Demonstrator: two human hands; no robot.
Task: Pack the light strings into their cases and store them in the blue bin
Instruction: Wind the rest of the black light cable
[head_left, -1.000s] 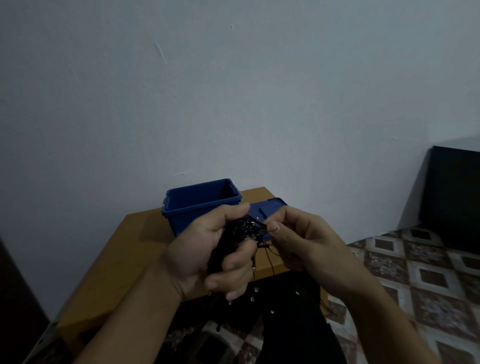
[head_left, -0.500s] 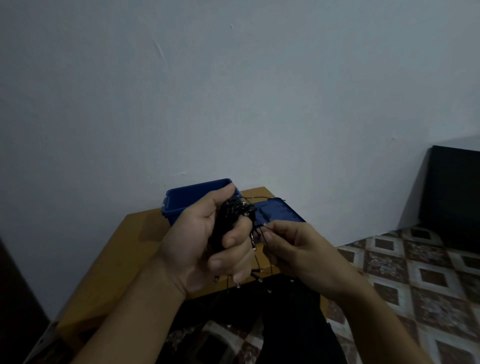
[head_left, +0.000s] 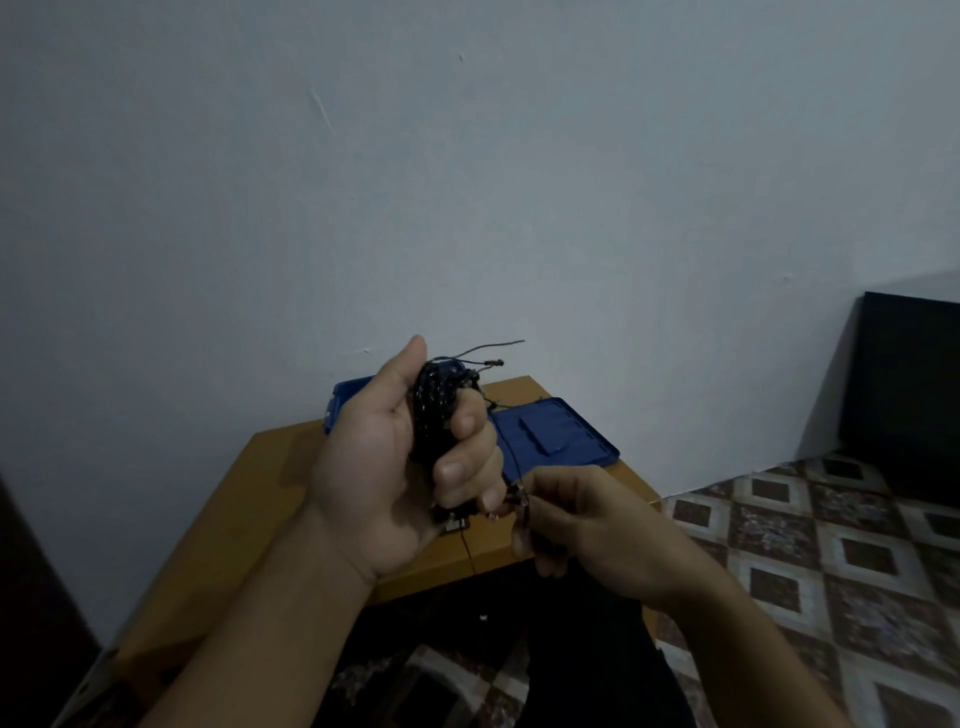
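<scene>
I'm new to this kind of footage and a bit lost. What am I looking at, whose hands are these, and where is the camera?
There is no machine here. A person wears one wide-angle camera on the head, so you look forward and down at their own two bare hands. The left hand grips a wound bundle of black light string. The right hand pinches a loose strand of it just below. Behind them, on a wooden table, are a blue bin, partly hidden by the left hand, and a flat blue piece, either a lid or a case. Patterned floor tiles show at the right.
</scene>
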